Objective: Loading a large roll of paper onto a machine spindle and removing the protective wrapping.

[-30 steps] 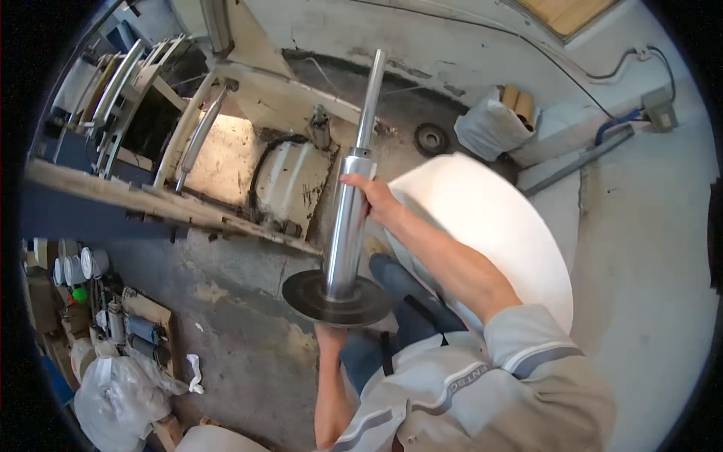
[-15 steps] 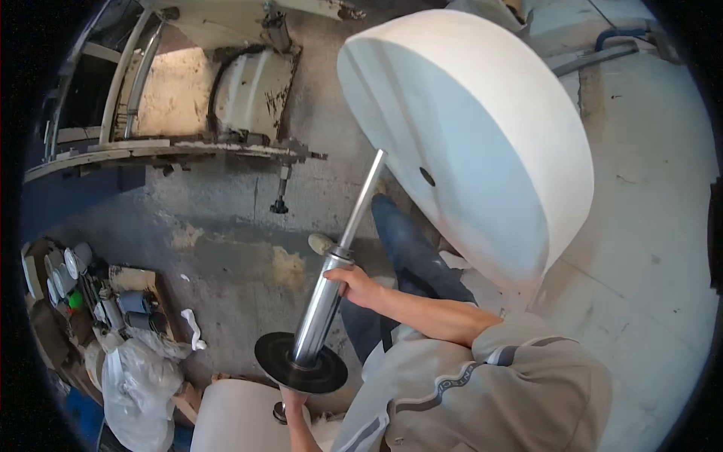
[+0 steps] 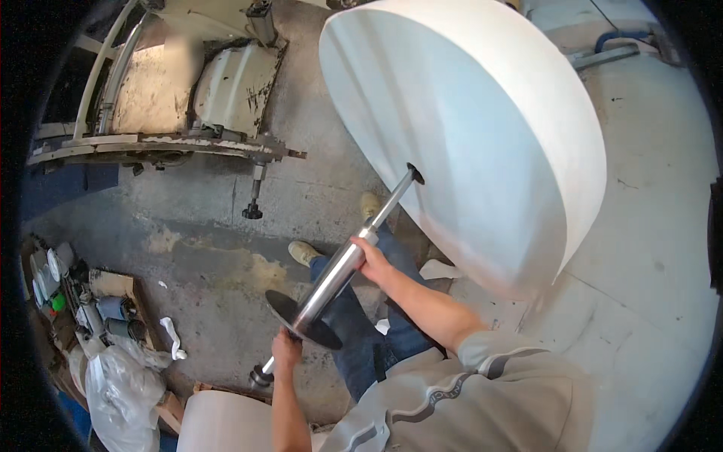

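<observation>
Gripping metal shaft (image 3: 337, 276), lower-L of big white roll (image 3: 482, 151), w/ tip at roll's core hole (image 3: 419, 179) | w/ R hand (image 3: 370, 261) curled round barrel (image 3: 322, 297), L hand (image 3: 286, 351) closed just under blk disc (image 3: 325, 336) | tiny lettering on shirt (image 3: 520, 399) stripe | clear plastic bag (image 3: 120, 399) well lower-L of roll, contents unclear

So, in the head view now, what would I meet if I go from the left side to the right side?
Small green object → crumpled white strip → black knob → left hand → right hand → metal shaft's tip, at the hole in the large white roll → curved blue bar.
</observation>
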